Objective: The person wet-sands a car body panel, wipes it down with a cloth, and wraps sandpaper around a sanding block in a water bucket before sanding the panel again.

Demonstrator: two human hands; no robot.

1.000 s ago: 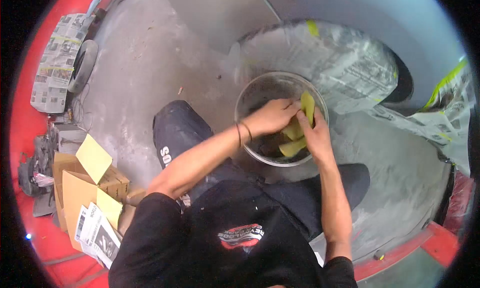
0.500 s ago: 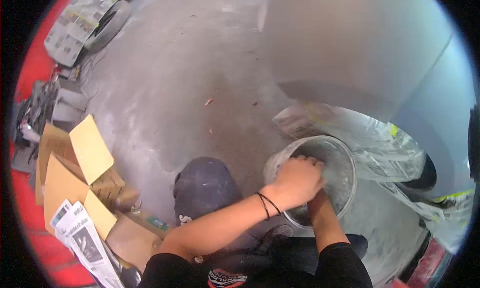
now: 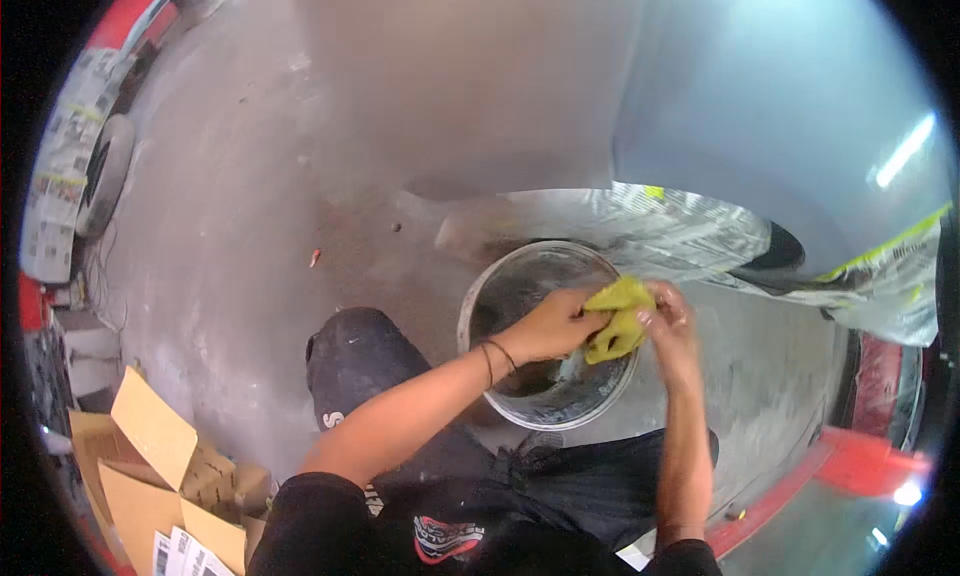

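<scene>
Over the bucket [image 3: 548, 422], a yellow-green cloth [image 3: 625, 298] is stretched between my two hands. My left hand [image 3: 556, 326] pinches its left side. The fingers of my right hand [image 3: 676, 321] are closed on its right side, above the bucket's right rim. The round bucket stands on the floor between my bent legs, its inside dark and smeared; whether it holds liquid is hard to tell.
A grey car body panel [image 3: 760, 96] hangs over the floor ahead, with newspaper masking [image 3: 690, 231] beneath it. Lower left stands an open cardboard box [image 3: 150, 431] with newspaper on it. A red part [image 3: 860, 463] lies at right.
My hands have come up out of the bucket and moved apart, and the yellow-green cloth now shows between them. The view has shifted right.
</scene>
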